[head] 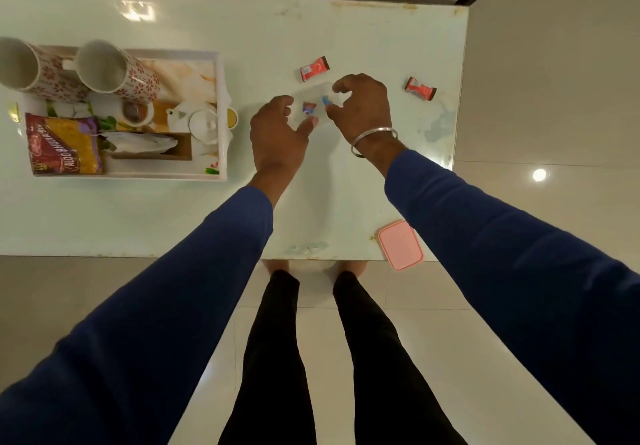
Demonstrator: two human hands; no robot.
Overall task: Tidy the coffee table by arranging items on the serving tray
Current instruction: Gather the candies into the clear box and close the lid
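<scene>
I look down on a pale, glossy tiled floor (554, 98) that reflects a ceiling light, with a dark red furnishing along the top of the view. The white coffee table (311, 29) fills the upper half; its surface is shiny, with rust-coloured stains along the far edge.

Near the left edge sits the serving tray (221, 115), white-rimmed, holding two floral mugs (114, 70) lying tilted, a white teapot (194, 117), a small cup, a tissue holder and a snack packet (64, 143).

At the near right corner a pink lid (400, 245) overhangs the table edge.

Toward the right edge lie two red candy wrappers (314, 68), well apart, one beyond my hands and one beside my right hand.

My left hand (277, 136) and right hand (363, 109) meet over a clear container (311, 98) at table centre-right. Left fingers are curled, thumb touching it. Right fingers are bent, pinching near a small blue piece (326, 100); I cannot tell whether they grip it.
</scene>
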